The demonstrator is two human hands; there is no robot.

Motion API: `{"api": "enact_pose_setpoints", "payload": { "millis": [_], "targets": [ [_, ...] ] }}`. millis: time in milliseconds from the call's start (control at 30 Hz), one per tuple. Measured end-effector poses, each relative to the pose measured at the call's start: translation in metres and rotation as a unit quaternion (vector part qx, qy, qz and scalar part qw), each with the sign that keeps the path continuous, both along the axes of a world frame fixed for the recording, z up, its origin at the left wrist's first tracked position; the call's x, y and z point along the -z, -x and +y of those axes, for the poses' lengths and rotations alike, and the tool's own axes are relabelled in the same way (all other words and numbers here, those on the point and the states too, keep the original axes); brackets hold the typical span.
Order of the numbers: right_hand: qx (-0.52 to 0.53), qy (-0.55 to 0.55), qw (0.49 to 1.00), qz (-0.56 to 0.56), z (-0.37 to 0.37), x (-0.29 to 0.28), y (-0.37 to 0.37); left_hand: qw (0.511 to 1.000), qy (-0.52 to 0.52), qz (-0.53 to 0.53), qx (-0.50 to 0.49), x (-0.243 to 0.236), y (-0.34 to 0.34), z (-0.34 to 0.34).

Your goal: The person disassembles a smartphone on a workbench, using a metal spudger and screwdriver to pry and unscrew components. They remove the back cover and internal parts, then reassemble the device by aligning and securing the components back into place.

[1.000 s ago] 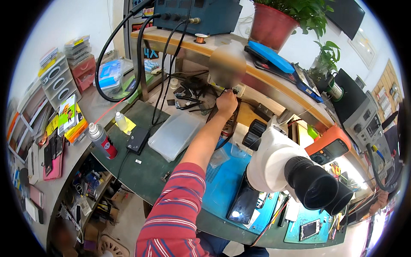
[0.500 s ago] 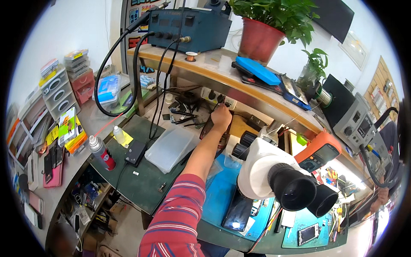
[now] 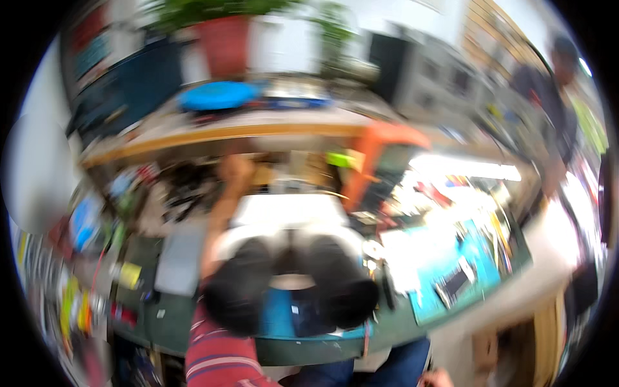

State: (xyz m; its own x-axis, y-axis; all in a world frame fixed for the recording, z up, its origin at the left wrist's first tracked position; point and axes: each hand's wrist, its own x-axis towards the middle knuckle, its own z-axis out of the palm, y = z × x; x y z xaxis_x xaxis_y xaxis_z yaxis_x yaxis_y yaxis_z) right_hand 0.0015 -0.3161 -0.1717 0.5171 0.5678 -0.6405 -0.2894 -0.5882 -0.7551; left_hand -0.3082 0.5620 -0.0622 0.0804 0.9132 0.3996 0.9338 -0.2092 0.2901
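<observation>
My left arm, in a red striped sleeve, stretches forward past the left side of a white microscope (image 3: 290, 209) with two black eyepieces. My left hand (image 3: 235, 169) is beneath the wooden shelf, beside a tangle of black cables (image 3: 187, 184). Motion blur smears its fingers, and I cannot make out what it touches. Low in the picture my right hand (image 3: 438, 378) shows only in part, near my knee in blue jeans; its fingers are blurred. Between the eyepieces a dark phone (image 3: 306, 313) lies on a blue mat (image 3: 277, 316), partly hidden.
On the shelf (image 3: 258, 129) are a potted plant (image 3: 222, 48) and a blue flat object (image 3: 219, 95). An orange multimeter (image 3: 364, 164) stands right of the microscope. A disassembled phone (image 3: 454, 282) lies on another blue mat (image 3: 425, 309). Another person (image 3: 548, 97) is at the far right.
The view has swung to the right, blurring everything and centring the microscope. My left hand, earlier at the power sockets, is still under the shelf. My right hand has appeared at the lower edge.
</observation>
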Motion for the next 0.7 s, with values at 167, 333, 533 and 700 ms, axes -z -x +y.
{"api": "enact_pose_setpoints", "payload": {
  "millis": [167,333,533,700],
  "targets": [
    [0.220,-0.171,0.953,0.121,0.006,-0.058,0.006,0.996,-0.017,0.093,0.002,0.019,0.092,-0.006],
    [0.304,-0.285,0.905,0.081,-0.028,-0.103,-0.027,0.988,-0.019,0.151,-0.008,0.012,0.148,-0.024],
    [0.153,-0.285,0.922,-0.212,0.036,-0.178,-0.121,0.972,-0.040,0.233,-0.006,-0.023,0.223,-0.099],
    [-0.058,-0.148,0.972,-0.171,0.087,-0.222,-0.186,0.933,-0.161,0.314,0.068,-0.053,0.258,-0.248]
  ]
}}
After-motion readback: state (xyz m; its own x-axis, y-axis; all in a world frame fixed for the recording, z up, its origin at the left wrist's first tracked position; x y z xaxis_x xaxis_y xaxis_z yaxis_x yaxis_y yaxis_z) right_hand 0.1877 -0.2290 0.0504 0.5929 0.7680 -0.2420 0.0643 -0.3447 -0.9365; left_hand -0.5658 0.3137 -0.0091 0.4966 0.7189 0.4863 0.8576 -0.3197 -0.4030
